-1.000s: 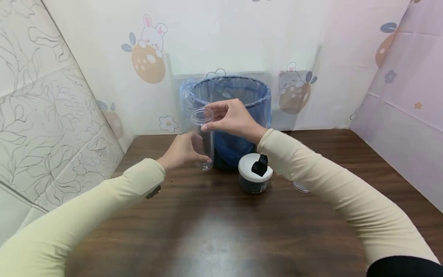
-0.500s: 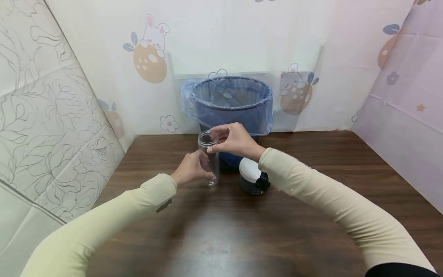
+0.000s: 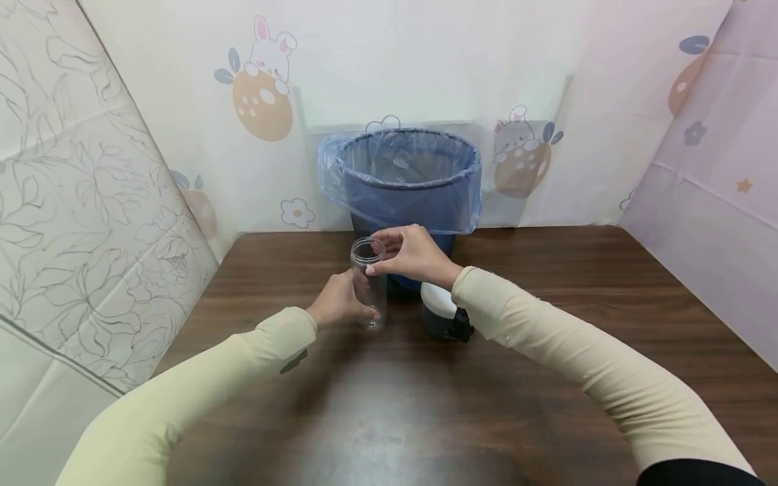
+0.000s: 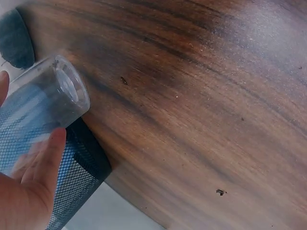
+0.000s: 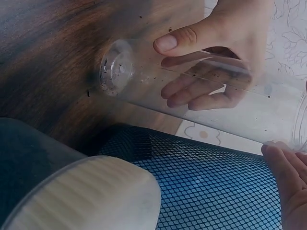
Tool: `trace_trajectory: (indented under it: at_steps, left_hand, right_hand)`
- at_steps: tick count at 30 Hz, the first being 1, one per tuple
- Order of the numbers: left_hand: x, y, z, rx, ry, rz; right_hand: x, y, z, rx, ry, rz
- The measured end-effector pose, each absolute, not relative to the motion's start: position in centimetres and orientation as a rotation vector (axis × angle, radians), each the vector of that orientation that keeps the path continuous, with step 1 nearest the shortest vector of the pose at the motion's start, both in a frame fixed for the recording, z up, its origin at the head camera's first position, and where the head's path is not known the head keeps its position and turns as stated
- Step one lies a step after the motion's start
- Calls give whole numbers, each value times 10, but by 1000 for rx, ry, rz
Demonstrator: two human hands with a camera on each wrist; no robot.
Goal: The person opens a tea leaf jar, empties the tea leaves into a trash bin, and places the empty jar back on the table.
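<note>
A clear, lidless cylindrical jar (image 3: 378, 291) with a threaded neck stands upright between my two hands. My left hand (image 3: 338, 301) grips its lower half, thumb in front and fingers curled behind; the right wrist view shows those fingers through the wall of the jar (image 5: 144, 96). At the top, my right hand (image 3: 416, 254) pinches the rim between thumb and fingers. The jar's base (image 4: 69, 84) is close over the tabletop in the left wrist view. Small dark specks dot its wall and bottom.
Behind the hands stands a dark mesh bin (image 3: 407, 206) lined with a blue plastic bag. A dark tub (image 3: 439, 325) with a white lid and black clasp sits beside the bin, partly hidden by the right sleeve. Crumbs (image 4: 220, 192) lie on the brown wooden table (image 3: 389, 418).
Both hands have lowered the jar from in front of the bin's bag toward the table. The tub's black clasp now shows lower at its side. The clear disc at the right is hidden now.
</note>
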State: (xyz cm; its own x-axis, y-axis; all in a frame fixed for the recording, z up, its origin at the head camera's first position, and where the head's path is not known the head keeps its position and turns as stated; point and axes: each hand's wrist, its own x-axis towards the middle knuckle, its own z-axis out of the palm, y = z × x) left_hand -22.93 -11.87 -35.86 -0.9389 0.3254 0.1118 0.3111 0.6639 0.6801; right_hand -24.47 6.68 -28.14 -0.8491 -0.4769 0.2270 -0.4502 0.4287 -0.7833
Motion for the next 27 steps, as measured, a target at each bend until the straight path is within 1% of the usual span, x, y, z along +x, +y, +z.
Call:
trace_trajectory:
  at_steps: [14,18,27]
  left_hand:
    - [-232,-120,-367,575,2866,1158]
    - [-229,-120,-371,546,2847,1184]
    - [-223,-118,-372,455,2859,1194]
  right_hand:
    - [-244,64,-292,-886,2608,-1498]
    - [-244,64,-297,-884,2599,-1496]
    - [-242,65,-296,-870,2576,-1471]
